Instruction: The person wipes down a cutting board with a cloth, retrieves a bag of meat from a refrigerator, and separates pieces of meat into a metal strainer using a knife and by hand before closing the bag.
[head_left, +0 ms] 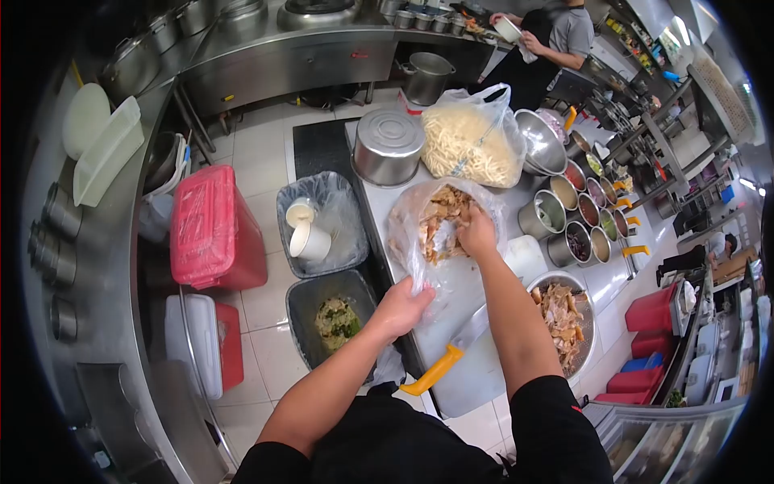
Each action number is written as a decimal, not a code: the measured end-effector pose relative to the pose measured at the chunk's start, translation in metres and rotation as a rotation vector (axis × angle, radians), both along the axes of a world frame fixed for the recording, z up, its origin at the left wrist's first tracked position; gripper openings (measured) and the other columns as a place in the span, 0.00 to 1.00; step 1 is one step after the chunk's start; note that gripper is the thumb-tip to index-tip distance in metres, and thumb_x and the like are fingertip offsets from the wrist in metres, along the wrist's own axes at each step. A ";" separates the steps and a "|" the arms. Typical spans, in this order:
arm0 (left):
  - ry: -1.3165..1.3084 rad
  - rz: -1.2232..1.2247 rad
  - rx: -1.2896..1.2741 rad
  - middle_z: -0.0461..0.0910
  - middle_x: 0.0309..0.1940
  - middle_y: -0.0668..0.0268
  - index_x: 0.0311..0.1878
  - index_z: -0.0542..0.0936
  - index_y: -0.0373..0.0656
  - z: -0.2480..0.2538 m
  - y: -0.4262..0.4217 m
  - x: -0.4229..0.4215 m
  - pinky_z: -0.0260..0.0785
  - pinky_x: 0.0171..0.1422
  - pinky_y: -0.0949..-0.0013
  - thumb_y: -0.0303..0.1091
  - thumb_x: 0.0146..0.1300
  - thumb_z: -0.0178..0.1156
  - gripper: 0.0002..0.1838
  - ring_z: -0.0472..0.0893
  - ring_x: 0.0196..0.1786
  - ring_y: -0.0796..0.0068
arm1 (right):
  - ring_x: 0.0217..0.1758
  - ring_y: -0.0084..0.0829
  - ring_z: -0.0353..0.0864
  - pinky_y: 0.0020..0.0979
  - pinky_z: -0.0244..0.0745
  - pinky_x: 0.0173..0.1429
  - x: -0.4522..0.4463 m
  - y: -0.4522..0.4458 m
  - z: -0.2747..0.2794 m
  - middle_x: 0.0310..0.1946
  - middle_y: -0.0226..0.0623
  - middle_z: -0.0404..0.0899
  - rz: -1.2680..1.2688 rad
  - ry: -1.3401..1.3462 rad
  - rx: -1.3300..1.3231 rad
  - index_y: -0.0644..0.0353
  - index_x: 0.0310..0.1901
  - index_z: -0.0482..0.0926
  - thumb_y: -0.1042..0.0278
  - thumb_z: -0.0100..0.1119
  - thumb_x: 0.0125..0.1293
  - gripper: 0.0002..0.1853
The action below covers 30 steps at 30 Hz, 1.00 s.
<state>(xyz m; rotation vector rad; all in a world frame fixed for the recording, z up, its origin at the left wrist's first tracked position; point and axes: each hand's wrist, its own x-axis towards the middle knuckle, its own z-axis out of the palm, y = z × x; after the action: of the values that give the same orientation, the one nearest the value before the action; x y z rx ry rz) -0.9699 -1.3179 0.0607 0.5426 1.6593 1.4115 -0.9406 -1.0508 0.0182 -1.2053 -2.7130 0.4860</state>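
Observation:
My left hand (401, 307) is closed, pinching the near edge of a clear plastic bag (401, 214). Brown chopped cooked meat (439, 211) lies inside the bag. At the bag's mouth, my right hand (477, 232) reaches in with its fingers curled into the meat; the fingertips are partly hidden. Beneath my arms is a white cutting board (476, 367), where a knife with a yellow handle (434, 371) lies between my forearms. To the right of my right forearm, a metal bowl (592, 355) holds more meat pieces (560, 319).
Behind the bag stand a lidded metal pot (389, 145) and a large bag of thick noodles (472, 141). Several metal containers of ingredients (568, 202) line the right. Two lined bins (292, 319) and a red lidded tub (211, 226) are at left. Another person (564, 36) works at the back.

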 end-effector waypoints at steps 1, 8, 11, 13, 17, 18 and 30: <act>0.005 -0.003 0.001 0.82 0.35 0.61 0.47 0.78 0.34 -0.001 0.001 -0.001 0.73 0.43 0.66 0.40 0.67 0.59 0.17 0.80 0.37 0.74 | 0.52 0.49 0.81 0.43 0.74 0.58 0.000 0.000 0.009 0.46 0.51 0.81 -0.046 0.043 -0.077 0.57 0.50 0.77 0.62 0.66 0.55 0.20; -0.183 0.020 0.029 0.79 0.35 0.69 0.46 0.78 0.37 -0.001 0.002 -0.006 0.72 0.39 0.70 0.41 0.70 0.60 0.15 0.78 0.34 0.79 | 0.48 0.43 0.84 0.41 0.76 0.53 0.006 0.002 0.057 0.41 0.51 0.84 0.002 -0.022 -0.100 0.61 0.40 0.81 0.59 0.68 0.53 0.17; -0.160 0.029 0.040 0.80 0.34 0.68 0.47 0.78 0.37 -0.008 0.002 -0.002 0.72 0.38 0.70 0.40 0.69 0.60 0.14 0.78 0.33 0.79 | 0.56 0.48 0.80 0.44 0.73 0.60 0.002 -0.008 0.025 0.48 0.52 0.82 0.070 -0.122 0.163 0.59 0.48 0.81 0.57 0.64 0.55 0.21; -0.144 0.021 0.049 0.81 0.34 0.66 0.47 0.78 0.36 -0.009 0.001 0.001 0.72 0.39 0.69 0.41 0.69 0.60 0.16 0.79 0.33 0.77 | 0.61 0.51 0.76 0.47 0.69 0.65 -0.003 -0.015 0.013 0.53 0.53 0.80 0.099 -0.142 0.202 0.58 0.52 0.81 0.58 0.61 0.57 0.22; -0.122 0.026 0.069 0.79 0.31 0.68 0.46 0.77 0.37 -0.032 -0.003 0.004 0.72 0.37 0.69 0.39 0.70 0.59 0.13 0.78 0.31 0.78 | 0.50 0.48 0.83 0.43 0.76 0.59 -0.015 -0.006 -0.024 0.43 0.47 0.85 0.112 -0.183 0.105 0.56 0.49 0.82 0.57 0.60 0.57 0.20; -0.108 0.018 0.069 0.78 0.31 0.69 0.45 0.77 0.38 -0.031 -0.002 0.003 0.71 0.37 0.69 0.38 0.70 0.58 0.12 0.77 0.31 0.77 | 0.49 0.48 0.83 0.43 0.77 0.57 -0.019 0.000 -0.036 0.42 0.48 0.85 0.098 -0.183 0.059 0.56 0.48 0.83 0.59 0.60 0.56 0.19; -0.250 0.063 0.074 0.76 0.30 0.68 0.45 0.76 0.41 -0.009 0.007 0.006 0.75 0.33 0.67 0.34 0.70 0.57 0.07 0.77 0.28 0.74 | 0.34 0.25 0.82 0.30 0.77 0.33 0.009 -0.030 0.055 0.34 0.31 0.82 -0.139 0.740 -0.990 0.52 0.42 0.77 0.72 0.59 0.63 0.06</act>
<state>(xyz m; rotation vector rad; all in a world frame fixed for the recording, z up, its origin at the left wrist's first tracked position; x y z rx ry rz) -0.9637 -1.3108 0.0518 0.3418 1.4400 1.5250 -0.9318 -1.0806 0.0733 -1.0069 -1.7067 1.9171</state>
